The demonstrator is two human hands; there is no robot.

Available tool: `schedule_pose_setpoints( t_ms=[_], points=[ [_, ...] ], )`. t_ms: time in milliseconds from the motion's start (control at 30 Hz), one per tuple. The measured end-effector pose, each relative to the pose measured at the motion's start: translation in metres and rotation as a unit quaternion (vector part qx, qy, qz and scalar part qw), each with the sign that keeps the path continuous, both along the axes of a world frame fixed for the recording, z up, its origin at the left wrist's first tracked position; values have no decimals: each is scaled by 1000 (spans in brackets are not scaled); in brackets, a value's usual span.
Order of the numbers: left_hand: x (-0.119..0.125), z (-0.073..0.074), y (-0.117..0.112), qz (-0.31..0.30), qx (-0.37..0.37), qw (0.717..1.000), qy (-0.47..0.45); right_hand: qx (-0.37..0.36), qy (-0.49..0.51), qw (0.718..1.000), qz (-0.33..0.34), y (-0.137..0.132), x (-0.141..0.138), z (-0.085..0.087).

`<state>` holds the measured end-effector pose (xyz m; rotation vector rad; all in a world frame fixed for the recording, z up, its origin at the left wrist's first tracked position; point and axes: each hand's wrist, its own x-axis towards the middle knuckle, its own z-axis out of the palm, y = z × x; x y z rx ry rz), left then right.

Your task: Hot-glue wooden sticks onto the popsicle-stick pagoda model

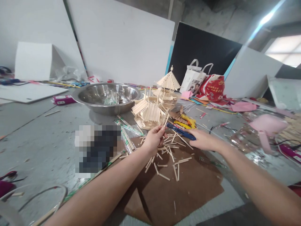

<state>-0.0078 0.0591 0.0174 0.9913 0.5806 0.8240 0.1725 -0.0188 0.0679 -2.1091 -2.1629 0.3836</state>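
My left hand [154, 138] is closed in a pinch on a thin wooden stick [166, 121], held close to the front of a model house built of sticks [151, 111]. My right hand [202, 139] is closed on a blue-handled cutting tool [180, 131] whose tip points left toward the stick. Several cut stick pieces [169, 153] lie scattered below both hands on a brown cardboard sheet [178, 188]. A taller stick pavilion [168, 86] with a pointed roof stands behind the house.
A large steel bowl [94, 100] sits at the back left with wrapped chopsticks in it; more chopstick packs [128, 131] lie beside it. Yellow pliers [188, 121], a white bag [194, 78], a red bag [213, 88], pink paper [266, 124] and a clear container [244, 138] crowd the right.
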Motion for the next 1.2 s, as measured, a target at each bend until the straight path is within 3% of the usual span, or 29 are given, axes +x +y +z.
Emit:
schedule_pose_setpoints(
  t_ms=[300, 667, 967, 1200],
  points=[
    [1, 8, -12, -6, 62, 997, 40, 69, 71, 995, -19, -16, -2, -13],
    [2, 9, -19, -32, 128, 986, 97, 129, 65, 989, -12, -21, -15, -18],
    [2, 0, -15, -14, 178, 976, 121, 118, 21, 992, -29, -22, -14, -17],
    [1, 3, -16, -21, 183, 975, 127, 108, 14, 994, -26, -23, -16, -12]
  ],
)
